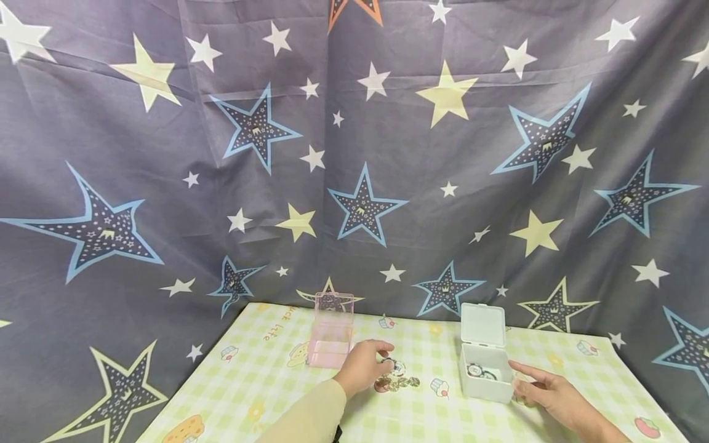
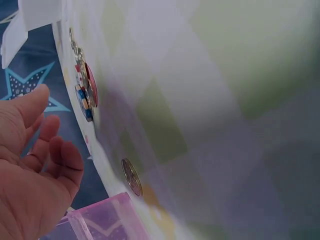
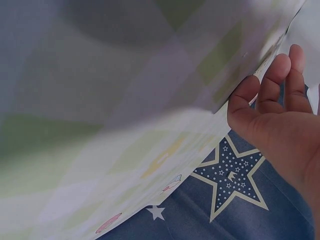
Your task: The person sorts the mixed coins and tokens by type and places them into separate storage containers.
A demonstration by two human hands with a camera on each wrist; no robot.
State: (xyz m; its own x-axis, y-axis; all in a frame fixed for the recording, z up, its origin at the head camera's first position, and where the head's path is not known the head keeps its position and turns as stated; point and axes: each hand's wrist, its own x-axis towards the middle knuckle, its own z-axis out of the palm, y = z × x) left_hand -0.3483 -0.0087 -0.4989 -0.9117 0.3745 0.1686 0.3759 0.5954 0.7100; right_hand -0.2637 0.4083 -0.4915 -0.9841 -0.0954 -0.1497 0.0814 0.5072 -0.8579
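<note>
My left hand [image 1: 364,364] hovers beside a small pile of gold-coloured coins [image 1: 407,383] and poker chips [image 1: 397,368]. In the left wrist view its fingers are loosely bent with nothing between them. A single coin [image 2: 132,177] lies apart from the pile, near the pink box. My right hand [image 1: 545,392] is at the right side of a white box [image 1: 486,389], fingertips right at its wall. The box's lid stands up, and a few round chips [image 1: 475,370] lie inside. In the right wrist view that hand's fingers are relaxed and slightly bent.
A clear pink box [image 1: 327,357] with its lid raised stands left of the pile, just behind my left wrist. A checked cloth [image 1: 310,406] printed with cakes covers the table. A dark star-patterned curtain [image 1: 388,154] hangs behind and along the sides.
</note>
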